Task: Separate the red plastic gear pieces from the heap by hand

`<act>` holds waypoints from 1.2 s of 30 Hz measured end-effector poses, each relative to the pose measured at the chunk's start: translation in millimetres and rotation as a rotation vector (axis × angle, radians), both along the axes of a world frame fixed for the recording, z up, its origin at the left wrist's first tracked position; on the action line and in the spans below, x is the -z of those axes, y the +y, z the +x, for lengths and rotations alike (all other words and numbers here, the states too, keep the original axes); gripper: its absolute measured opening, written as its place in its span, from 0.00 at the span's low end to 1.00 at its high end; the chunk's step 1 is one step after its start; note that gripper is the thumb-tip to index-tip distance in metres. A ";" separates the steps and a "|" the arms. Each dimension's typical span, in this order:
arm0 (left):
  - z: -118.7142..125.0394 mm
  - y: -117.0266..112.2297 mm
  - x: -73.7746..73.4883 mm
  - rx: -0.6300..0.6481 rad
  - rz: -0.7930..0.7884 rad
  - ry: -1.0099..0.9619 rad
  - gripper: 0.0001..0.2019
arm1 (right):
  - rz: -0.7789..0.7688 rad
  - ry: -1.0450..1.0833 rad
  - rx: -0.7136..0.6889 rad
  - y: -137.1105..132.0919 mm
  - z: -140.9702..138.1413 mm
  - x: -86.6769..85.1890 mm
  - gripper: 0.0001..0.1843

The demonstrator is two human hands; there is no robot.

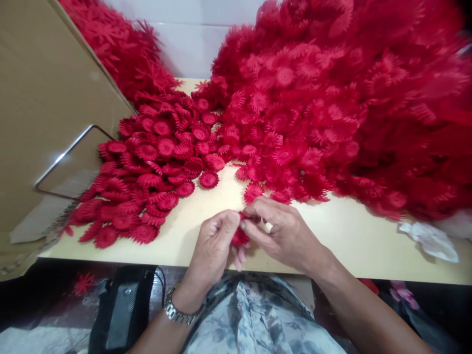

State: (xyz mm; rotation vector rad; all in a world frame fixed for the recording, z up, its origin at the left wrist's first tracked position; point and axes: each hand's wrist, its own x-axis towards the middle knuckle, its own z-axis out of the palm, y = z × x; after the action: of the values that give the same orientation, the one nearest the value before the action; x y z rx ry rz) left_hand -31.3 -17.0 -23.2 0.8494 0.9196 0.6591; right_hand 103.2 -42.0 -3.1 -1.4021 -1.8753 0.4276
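Above the table's front edge, my left hand (214, 243) pinches a small red fabric flower piece (240, 238) between thumb and fingers. My right hand (282, 231) meets it from the other side, its thumb and forefinger closed on the piece's upper edge. Fingers cover much of the piece, so its full shape is hidden. Just beyond my hands lies a heap of red fringed flower discs (283, 152). Left of them spreads a pile of thicker, layered red flower pieces (162, 147), with a single flower (208, 179) at its near edge.
A cardboard box (47, 98) stands at the left, with a bent metal wire handle (66, 155) beside the pile. Behind it rise red petal cutouts (118, 54). Crumpled white plastic (429, 241) lies on the pale table (354, 241) at right. Below, a black object (123, 309) sits near the floor.
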 end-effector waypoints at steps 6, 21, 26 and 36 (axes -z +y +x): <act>-3.7 -2.8 -1.6 0.029 -0.018 -0.023 0.11 | 0.240 -0.172 0.345 3.6 12.6 6.5 0.07; -4.0 1.0 -3.5 -0.076 -0.035 0.008 0.11 | 0.061 -0.066 0.154 -2.5 17.9 0.1 0.10; -3.2 -0.4 -0.4 -0.039 -0.010 0.045 0.15 | -0.084 0.139 0.059 -4.5 3.2 -4.0 0.07; -5.8 -2.0 2.8 0.019 0.049 0.111 0.22 | -0.065 0.090 -0.043 -6.3 -0.1 -0.9 0.06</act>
State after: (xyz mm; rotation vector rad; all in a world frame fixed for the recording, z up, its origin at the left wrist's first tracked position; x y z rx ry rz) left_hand -37.1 -19.0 -26.0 0.9448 0.9970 0.6250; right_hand 103.2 -48.3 -2.2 -1.3643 -1.8358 0.5684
